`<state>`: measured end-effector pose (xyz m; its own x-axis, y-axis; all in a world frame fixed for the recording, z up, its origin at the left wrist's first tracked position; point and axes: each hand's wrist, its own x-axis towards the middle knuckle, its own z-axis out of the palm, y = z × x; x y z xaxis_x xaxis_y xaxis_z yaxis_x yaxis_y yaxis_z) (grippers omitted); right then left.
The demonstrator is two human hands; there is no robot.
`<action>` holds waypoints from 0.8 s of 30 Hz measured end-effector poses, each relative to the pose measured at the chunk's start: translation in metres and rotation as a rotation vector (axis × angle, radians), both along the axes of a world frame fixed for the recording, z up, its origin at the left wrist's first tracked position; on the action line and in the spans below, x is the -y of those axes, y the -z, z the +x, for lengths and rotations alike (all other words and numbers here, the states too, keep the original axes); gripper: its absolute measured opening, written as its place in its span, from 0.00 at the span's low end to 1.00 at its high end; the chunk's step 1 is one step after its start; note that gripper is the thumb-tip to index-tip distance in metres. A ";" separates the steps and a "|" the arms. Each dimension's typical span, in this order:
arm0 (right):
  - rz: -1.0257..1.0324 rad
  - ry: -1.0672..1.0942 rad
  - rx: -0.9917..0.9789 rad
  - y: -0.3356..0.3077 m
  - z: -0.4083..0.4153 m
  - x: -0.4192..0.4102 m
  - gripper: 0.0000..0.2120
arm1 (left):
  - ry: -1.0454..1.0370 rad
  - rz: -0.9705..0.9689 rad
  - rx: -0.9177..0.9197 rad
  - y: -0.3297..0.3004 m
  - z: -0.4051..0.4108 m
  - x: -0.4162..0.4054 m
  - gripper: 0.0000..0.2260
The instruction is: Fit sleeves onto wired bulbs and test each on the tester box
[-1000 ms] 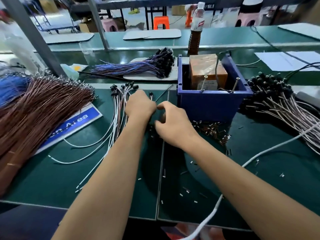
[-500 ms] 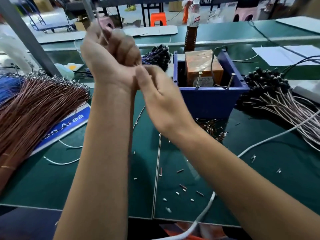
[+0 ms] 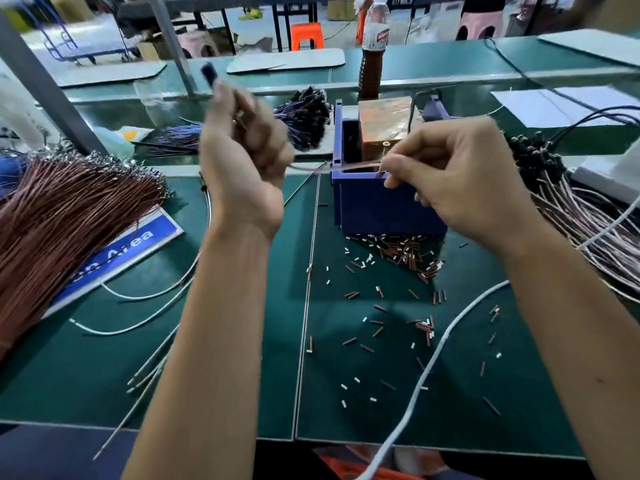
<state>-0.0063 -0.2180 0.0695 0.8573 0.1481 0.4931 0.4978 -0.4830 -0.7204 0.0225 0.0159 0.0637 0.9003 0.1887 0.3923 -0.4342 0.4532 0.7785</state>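
Left hand (image 3: 242, 161) grips bulb (image 3: 209, 72), upper centre; right hand (image 3: 460, 181) pinches wire (image 3: 349, 165) over blue box (image 3: 374, 202); risk: taut wire slips from the pinch, missing contact.

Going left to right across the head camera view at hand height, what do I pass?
Bundle of brown wires → left hand → blue plastic tester box → right hand → pile of black-capped pale wires.

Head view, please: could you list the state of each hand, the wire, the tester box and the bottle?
Left hand: raised, fingers curled round the wire, black bulb end above them.
Right hand: pinches the wire's other end at the box rim.
Wire: stretched between the hands.
Tester box: upright, open-topped.
Bottle: upright, capped.
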 end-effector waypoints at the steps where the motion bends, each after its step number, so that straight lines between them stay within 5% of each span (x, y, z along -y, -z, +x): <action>1: -0.021 0.015 0.041 0.007 0.000 0.004 0.05 | -0.013 0.097 0.018 0.006 -0.005 0.010 0.17; 7: -0.127 0.017 0.186 0.043 -0.006 0.020 0.05 | -0.152 0.992 0.291 0.054 -0.018 0.053 0.04; 9: -0.136 0.027 0.228 0.051 -0.008 0.024 0.05 | -0.214 1.152 0.402 0.061 -0.016 0.057 0.04; 24: -0.084 0.011 0.125 0.072 -0.010 0.032 0.04 | -0.022 1.026 0.164 0.089 -0.010 0.052 0.05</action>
<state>-0.0161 -0.2497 -0.0024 0.7919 0.1841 0.5823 0.5753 -0.5448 -0.6101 0.0120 -0.0365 -0.0257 0.8220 -0.2891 0.4907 -0.5695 -0.4033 0.7163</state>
